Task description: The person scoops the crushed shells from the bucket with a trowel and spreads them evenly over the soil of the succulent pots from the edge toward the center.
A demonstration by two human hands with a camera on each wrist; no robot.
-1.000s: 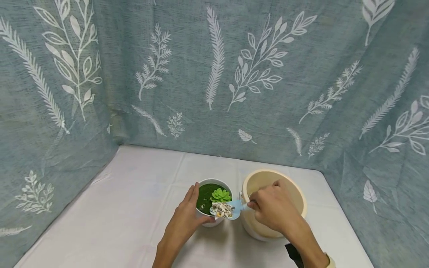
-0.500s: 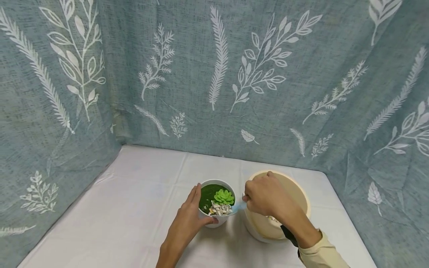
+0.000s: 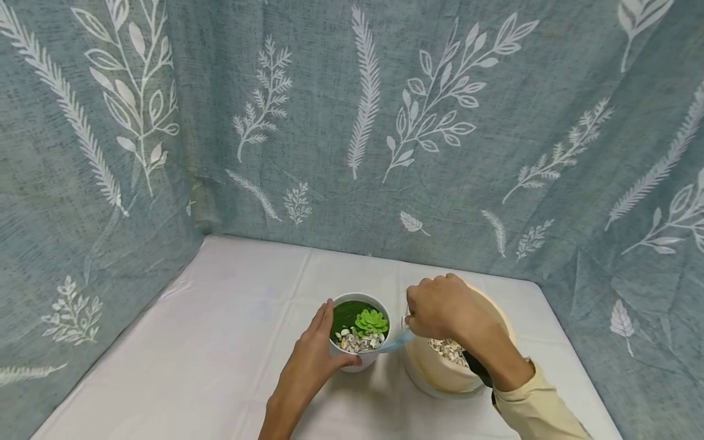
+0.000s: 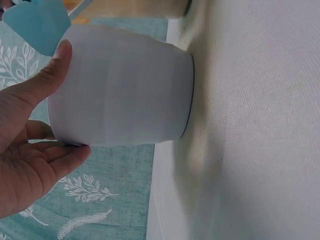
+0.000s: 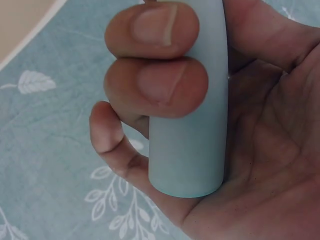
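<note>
Curled fingers of the right hand (image 3: 440, 308) grip the handle (image 5: 187, 155) of a light-blue scoop (image 4: 40, 22), and its blade reaches left to the near right rim of a white pot (image 4: 122, 87); whether the two touch I cannot tell. Thumb and fingers of the left hand (image 3: 308, 353) hold that pot near its rim, the thumb on the near side and the fingers on the left. It stands upright on the counter (image 3: 231, 318), which is covered in white cloth. Inside, pale mixed pebbles (image 3: 359, 342) lie along the near side, a bright green succulent (image 3: 371, 321) sits at the right, and a dark green surface (image 3: 345, 313) shows at the far left. Just right of the pot stands a cream bucket (image 3: 434, 374) with similar pebbles inside, under the right wrist. Behind hangs a blue-green curtain (image 3: 324, 110) printed with white leaves.
</note>
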